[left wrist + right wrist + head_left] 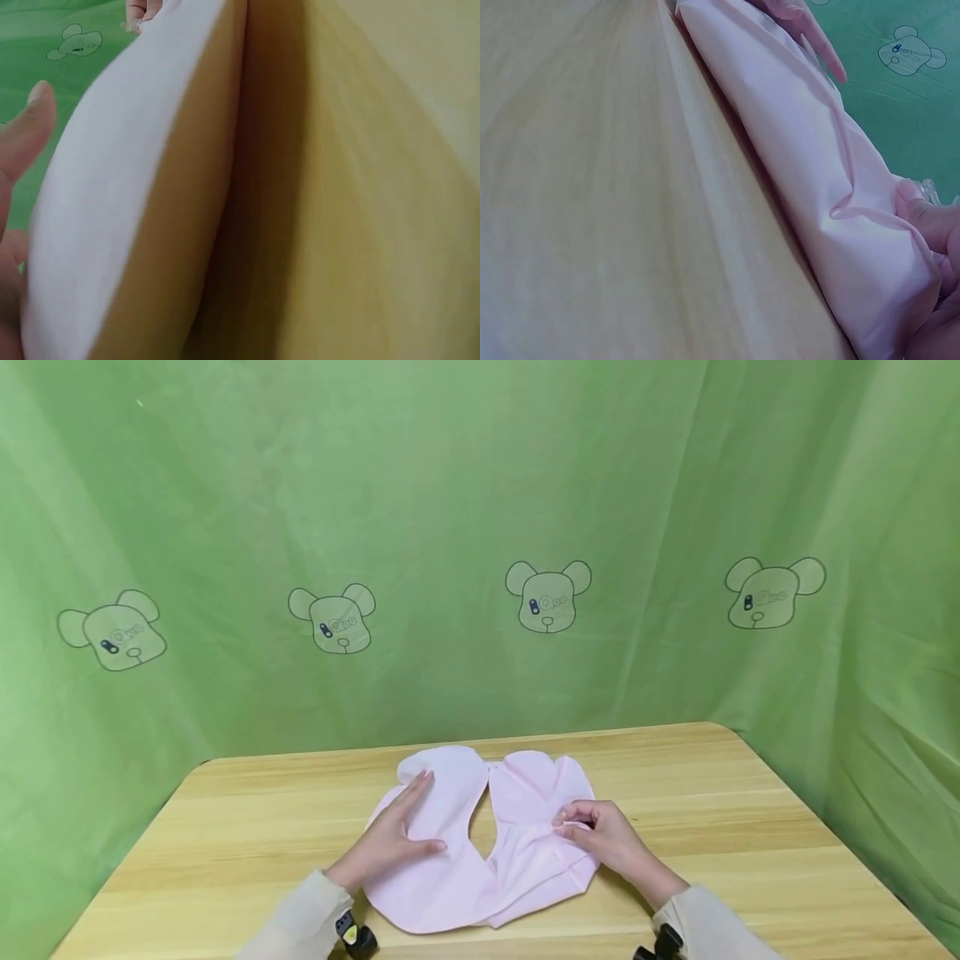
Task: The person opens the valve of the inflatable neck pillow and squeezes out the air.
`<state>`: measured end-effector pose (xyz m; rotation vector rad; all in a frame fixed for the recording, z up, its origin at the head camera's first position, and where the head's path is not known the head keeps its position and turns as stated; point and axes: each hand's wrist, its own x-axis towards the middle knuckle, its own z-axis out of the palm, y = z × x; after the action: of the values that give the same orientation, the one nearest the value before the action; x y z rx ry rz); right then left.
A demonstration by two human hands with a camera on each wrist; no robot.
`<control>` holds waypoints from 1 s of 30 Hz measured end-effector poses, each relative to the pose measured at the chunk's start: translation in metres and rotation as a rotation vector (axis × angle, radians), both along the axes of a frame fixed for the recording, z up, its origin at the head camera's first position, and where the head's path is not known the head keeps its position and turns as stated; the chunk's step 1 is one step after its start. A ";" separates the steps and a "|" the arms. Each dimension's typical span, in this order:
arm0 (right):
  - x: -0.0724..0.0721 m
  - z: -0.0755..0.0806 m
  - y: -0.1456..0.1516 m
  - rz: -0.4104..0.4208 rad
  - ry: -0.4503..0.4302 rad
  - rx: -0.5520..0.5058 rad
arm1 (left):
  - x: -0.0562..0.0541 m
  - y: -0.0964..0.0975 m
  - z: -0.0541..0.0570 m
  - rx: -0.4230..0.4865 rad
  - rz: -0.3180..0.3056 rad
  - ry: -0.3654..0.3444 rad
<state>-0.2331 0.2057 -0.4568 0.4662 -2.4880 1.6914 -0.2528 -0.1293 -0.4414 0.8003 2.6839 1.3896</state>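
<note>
A pale pink neck pillow (442,885), soft and creased, lies on the wooden table with a narrow opening down its middle. My left hand (393,835) rests spread on its left lobe, fingers pointing away and thumb toward the opening. On the right lobe, my right hand (607,839) pinches the pillow between thumb and fingers, where the fabric gathers into folds. A small clear plastic piece (929,190) shows beside the right thumb in the right wrist view. The left wrist view catches the pillow's rounded side (112,172) close up, bulging above the tabletop.
The wooden table (247,827) extends to both sides of the pillow, its far edge just behind it. Green curtains (450,485) printed with bear heads hang behind the table and along its sides. A small black device (358,939) is strapped to the left wrist.
</note>
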 end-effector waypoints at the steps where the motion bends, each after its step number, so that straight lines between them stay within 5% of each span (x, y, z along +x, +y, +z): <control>1: 0.000 0.000 0.000 -0.001 -0.002 0.001 | 0.000 0.001 -0.001 -0.001 -0.004 -0.014; 30: -0.002 -0.002 -0.001 -0.031 -0.009 0.034 | 0.003 0.018 -0.012 -0.029 -0.050 -0.035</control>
<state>-0.2354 0.2048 -0.4583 0.4211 -2.5204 1.6459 -0.2499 -0.1114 -0.4532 0.8269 2.6322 1.3377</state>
